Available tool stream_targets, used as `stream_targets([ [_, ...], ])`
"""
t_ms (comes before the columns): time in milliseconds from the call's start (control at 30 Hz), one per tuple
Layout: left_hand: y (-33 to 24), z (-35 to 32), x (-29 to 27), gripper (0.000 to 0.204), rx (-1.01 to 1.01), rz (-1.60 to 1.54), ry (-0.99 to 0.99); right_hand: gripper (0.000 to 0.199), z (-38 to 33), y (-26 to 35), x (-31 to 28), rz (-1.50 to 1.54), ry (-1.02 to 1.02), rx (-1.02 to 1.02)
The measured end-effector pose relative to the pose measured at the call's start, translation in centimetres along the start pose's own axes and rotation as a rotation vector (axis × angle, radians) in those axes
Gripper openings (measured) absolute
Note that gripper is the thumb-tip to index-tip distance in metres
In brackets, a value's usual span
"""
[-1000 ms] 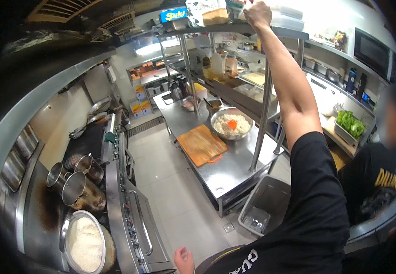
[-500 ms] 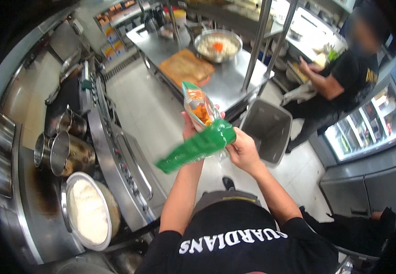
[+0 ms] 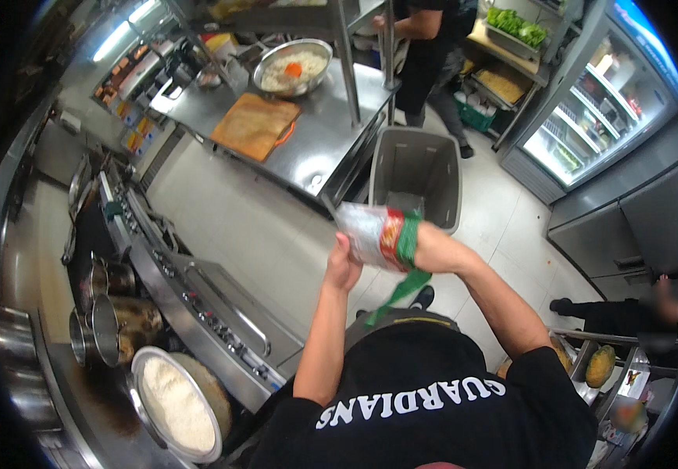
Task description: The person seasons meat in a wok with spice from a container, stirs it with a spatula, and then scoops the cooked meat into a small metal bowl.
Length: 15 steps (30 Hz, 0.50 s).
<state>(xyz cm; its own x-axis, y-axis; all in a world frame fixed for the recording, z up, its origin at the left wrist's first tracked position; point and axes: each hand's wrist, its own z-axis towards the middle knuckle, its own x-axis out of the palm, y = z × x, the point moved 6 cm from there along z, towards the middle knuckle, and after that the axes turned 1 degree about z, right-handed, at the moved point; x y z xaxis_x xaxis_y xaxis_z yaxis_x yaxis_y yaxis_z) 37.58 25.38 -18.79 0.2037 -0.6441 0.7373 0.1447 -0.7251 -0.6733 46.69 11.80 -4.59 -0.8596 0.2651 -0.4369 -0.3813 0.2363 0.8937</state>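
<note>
Held out in front of my body is a plastic food bag, silvery with a red band and a green end. The fingers of my left hand close on its left edge, thumb up. With closed fingers my right hand grips the green end, partly covering it. From that end a loose green strip hangs toward my waist, blurred by motion. What lies inside the bag is hidden from this angle. Just beyond the bag stands a grey bin.
Ahead, a steel table bears a wooden board and a bowl of white food. At left are stove pots and a pan of white powder or grain. A person in black stands beyond; a glass-door fridge is right.
My view has swung right. The bag has turned, and the orange pieces seen in its opening are out of sight. Its green part has dropped from stretching leftward to hanging down.
</note>
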Motion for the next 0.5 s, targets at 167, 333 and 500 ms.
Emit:
stream_targets([
  [167,9.9,-0.1,0.1,0.082,-0.395,0.101,-0.018,0.063,-3.2,-15.7,4.6,-0.566,0.259,-0.183],
  [333,15.1,-0.1,2.6,0.082,-0.517,0.139,-0.079,0.058,-5.0,-19.4,4.1,-0.287,0.107,-0.305],
  [500,17.2,2.6,3.8,0.08,-0.503,0.182,-0.101,0.051,-4.5,-30.4,4.9,-0.192,0.229,-0.152],
])
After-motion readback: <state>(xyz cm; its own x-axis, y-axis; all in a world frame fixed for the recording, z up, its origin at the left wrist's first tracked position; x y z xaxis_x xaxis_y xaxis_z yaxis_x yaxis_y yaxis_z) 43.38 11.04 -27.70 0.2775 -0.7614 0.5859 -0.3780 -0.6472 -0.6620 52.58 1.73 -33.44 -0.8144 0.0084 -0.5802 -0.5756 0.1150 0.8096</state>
